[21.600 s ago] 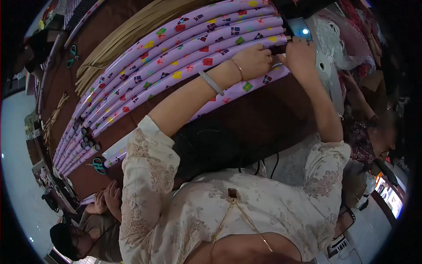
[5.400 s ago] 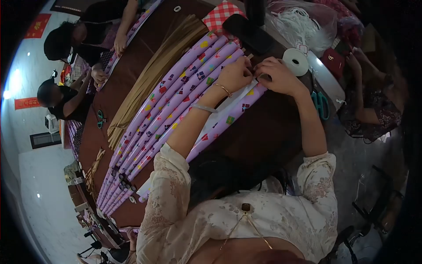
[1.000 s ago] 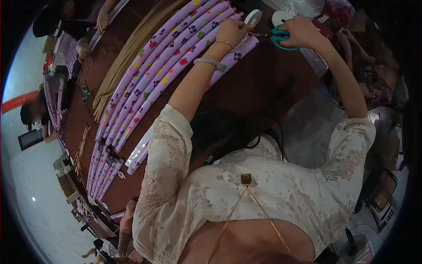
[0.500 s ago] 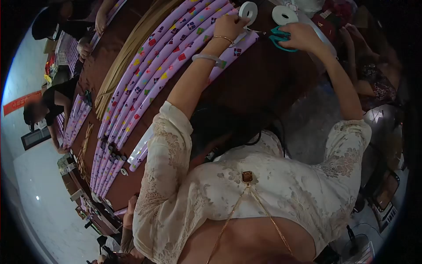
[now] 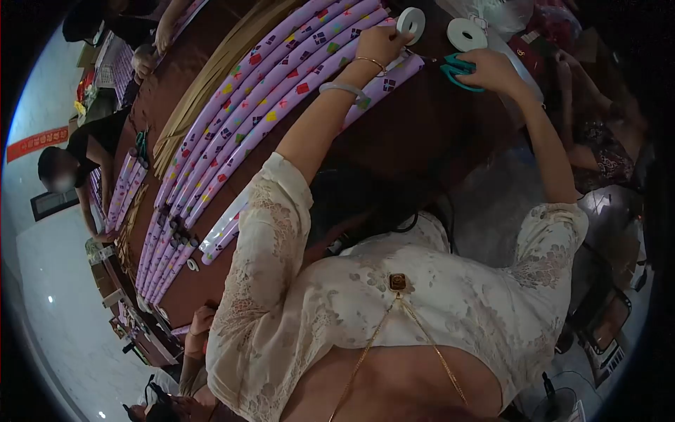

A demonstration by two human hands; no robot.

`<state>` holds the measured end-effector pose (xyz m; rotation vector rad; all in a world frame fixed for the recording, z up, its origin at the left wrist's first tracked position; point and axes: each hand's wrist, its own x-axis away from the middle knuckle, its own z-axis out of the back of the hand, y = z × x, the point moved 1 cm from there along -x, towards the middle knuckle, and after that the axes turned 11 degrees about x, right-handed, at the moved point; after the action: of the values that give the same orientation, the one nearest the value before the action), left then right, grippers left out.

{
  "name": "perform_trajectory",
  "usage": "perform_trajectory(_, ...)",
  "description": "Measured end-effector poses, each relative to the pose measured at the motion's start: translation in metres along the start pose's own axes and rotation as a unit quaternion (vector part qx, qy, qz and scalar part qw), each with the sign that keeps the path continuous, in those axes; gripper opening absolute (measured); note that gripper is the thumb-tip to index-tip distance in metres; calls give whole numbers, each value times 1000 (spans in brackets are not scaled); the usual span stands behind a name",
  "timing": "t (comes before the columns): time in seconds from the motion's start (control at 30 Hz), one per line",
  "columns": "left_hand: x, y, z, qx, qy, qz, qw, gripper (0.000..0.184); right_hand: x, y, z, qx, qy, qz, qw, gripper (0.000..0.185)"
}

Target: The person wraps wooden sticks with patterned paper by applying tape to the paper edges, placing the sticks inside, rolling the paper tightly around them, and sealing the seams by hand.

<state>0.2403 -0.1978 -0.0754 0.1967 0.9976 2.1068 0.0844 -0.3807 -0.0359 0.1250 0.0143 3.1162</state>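
Note:
My left hand (image 5: 383,46) is closed on a white tape roll (image 5: 410,26) over the far end of a purple gift-patterned roll (image 5: 389,83). Teal-handled scissors (image 5: 460,72) are in my right hand (image 5: 492,70), their blades pointing left toward the tape and hard to make out. Beyond the scissors lies a second white roll (image 5: 467,34). Several more purple rolls (image 5: 271,105) lie side by side to the left, past my left forearm.
Brown paper strips (image 5: 204,91) lie left of the rolls on the dark red table (image 5: 165,84). Co-workers (image 5: 91,151) stand along the left side. Another person's arm (image 5: 580,84) is at the right. A small tape roll (image 5: 192,264) rests near the rolls' lower ends.
Since half a second ago, both hands have shifted slightly right and down in view, still holding the tape and scissors. Earlier, the scissors lay on the table at the right; now my right hand holds them.

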Motion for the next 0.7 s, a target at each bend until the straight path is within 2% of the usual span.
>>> perform_trajectory(0.07, 0, -1, -2, -20, 5, -19, 1000, 48, 1, -4, 4, 5, -7, -21, 1000, 41)
perform_trajectory(0.17, -2, -5, -5, 32, -3, 8, 999, 48, -2, -4, 8, -15, -27, -4, 1000, 38)
perform_trajectory(0.2, 1, 1, -1, -4, -20, 23, 1000, 47, -3, -3, 7, -14, -26, -5, 1000, 38)
perform_trajectory(0.3, 2, 1, -1, 45, -23, 33, 998, 45, -6, -2, 6, -21, 3, 3, 1000, 37)
perform_trajectory(0.37, 2, 0, -2, 49, -11, 22, 999, 43, -9, -4, 10, -18, -43, 8, 999, 35)
perform_trajectory(0.57, 1, 0, -2, 21, -13, 24, 999, 42, -11, -7, 12, -21, -36, 19, 999, 32)
perform_trajectory(0.7, 3, -2, -2, 60, -10, 43, 997, 43, -11, -8, 12, -30, -47, 6, 998, 31)
